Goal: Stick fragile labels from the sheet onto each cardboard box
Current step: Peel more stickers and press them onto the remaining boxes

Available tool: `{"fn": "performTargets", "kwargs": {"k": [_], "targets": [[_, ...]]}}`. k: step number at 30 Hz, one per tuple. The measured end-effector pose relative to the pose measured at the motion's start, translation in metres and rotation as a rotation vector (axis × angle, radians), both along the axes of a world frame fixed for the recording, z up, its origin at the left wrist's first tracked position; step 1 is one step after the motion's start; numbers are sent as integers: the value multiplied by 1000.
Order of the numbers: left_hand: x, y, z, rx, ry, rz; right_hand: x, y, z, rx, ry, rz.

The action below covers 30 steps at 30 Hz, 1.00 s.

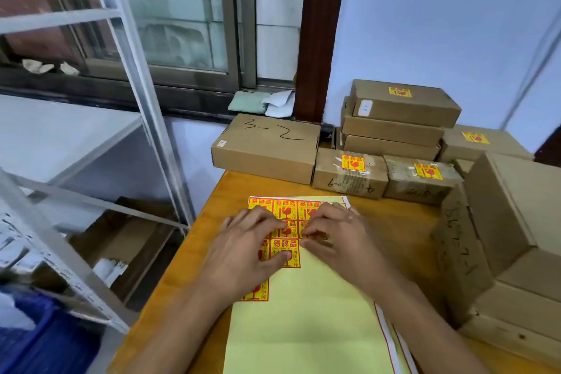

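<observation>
A wooden orange-topped table (394, 222) is carrying brown cardboard boxes (349, 174) along its far and right sides, several already wearing a yellow-and-red sticker, while the unlabelled box marked "3-2" (267, 146) is sitting just beyond the pale yellow label sheet (303, 313), whose long axis is running away from the person. On the sheet's far part, the left hand (243, 255) is pressing flat with fingers spread, and the right hand (340, 240) is pinching a lifted corner of one red-and-yellow fragile label (315, 234) just left of its fingertips, so it looks nearer for peeling.
</observation>
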<state>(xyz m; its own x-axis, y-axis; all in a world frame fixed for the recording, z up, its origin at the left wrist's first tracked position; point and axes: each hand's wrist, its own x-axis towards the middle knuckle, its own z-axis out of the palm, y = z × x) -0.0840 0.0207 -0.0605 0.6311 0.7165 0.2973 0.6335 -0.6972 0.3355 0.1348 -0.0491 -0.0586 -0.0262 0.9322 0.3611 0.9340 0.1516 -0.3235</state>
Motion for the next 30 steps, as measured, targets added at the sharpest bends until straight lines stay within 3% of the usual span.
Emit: {"fn": "performTargets", "kwargs": {"k": [13,19,24,30], "targets": [[2,-6,6,-80,-11,29,4,5,3,-8,165,-109],[2,-8,8,-83,-13,35,-2,-4,5,-49,69,-56],[2,-9,9,-98,-13,36,3,-3,6,61,111,-129],[1,-9,9,-118,-19,36,-2,-4,2,-14,-15,-74]]}}
